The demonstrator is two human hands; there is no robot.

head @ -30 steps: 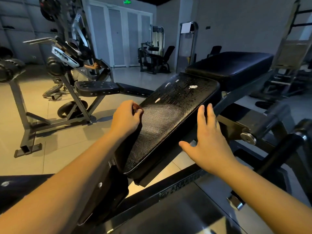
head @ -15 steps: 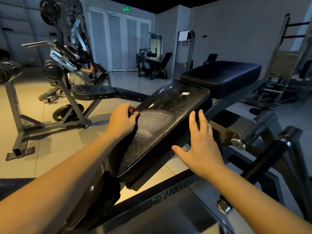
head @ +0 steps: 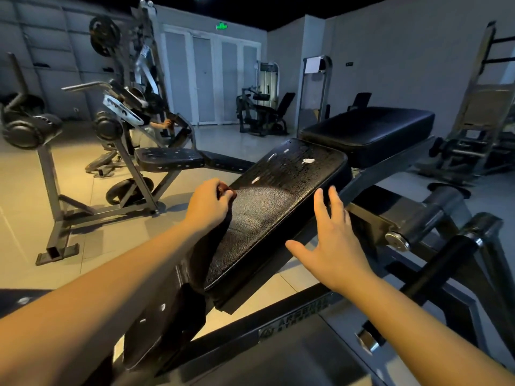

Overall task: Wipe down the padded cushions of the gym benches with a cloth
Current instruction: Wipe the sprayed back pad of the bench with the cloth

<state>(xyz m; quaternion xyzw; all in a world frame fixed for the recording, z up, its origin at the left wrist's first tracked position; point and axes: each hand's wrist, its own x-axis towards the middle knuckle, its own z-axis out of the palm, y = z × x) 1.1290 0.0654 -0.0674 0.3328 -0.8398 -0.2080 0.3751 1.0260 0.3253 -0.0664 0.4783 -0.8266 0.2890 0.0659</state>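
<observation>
Left hand (head: 209, 207) grips the bunched cloth (head: 224, 190) at the left edge of the tilted cushion (head: 278, 196), barely shifted in the last 1 s. Right hand (head: 331, 240) lies flat and empty, bracing the right edge. Near half looks wiped. Foam spots (head: 308, 161) remain on the far half. Likely mid-stroke; the 2nd cushion (head: 370, 126) looks untouched.

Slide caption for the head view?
Left hand grips a cloth on the droplet-covered bench cushion; right hand open beside its edge.
</observation>
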